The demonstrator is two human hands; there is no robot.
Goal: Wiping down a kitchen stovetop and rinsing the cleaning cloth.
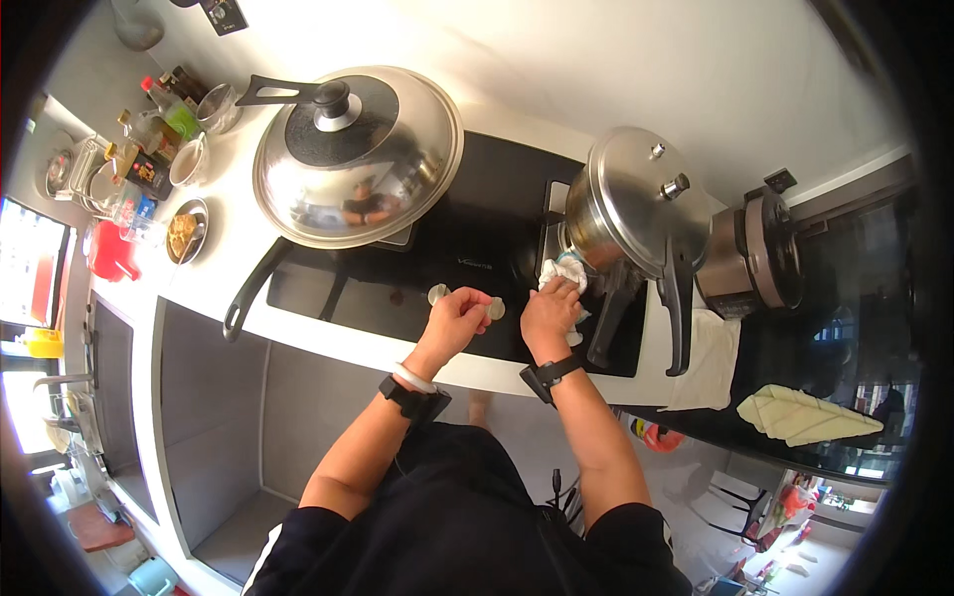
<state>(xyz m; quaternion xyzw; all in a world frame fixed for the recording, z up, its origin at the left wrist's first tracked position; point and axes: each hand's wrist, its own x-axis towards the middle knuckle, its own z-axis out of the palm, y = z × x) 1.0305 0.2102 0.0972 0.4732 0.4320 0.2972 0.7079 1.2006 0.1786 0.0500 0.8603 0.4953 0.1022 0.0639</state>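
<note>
My left hand (456, 322) is at the front of a black glass gas cooktop (373, 298), its bent fingers between two control knobs and close to the right knob (496, 308); whether they touch it I cannot tell. My right hand (551, 316) presses on a crumpled white cloth (563, 274) that lies on the cooktop against the lower side of a steel pressure cooker (633, 201). The left knob (438, 293) shows just beyond my left hand. A large wok with a domed steel lid (417, 179) covers the left burner.
The wok's black handle (253, 290) and the pressure cooker's handle (677, 320) reach over the front counter edge. An electric cooker (753, 253) stands at the right, near a folded yellowish cloth (805, 416). Bottles (171, 112) and a bowl of food (183, 231) are at the left.
</note>
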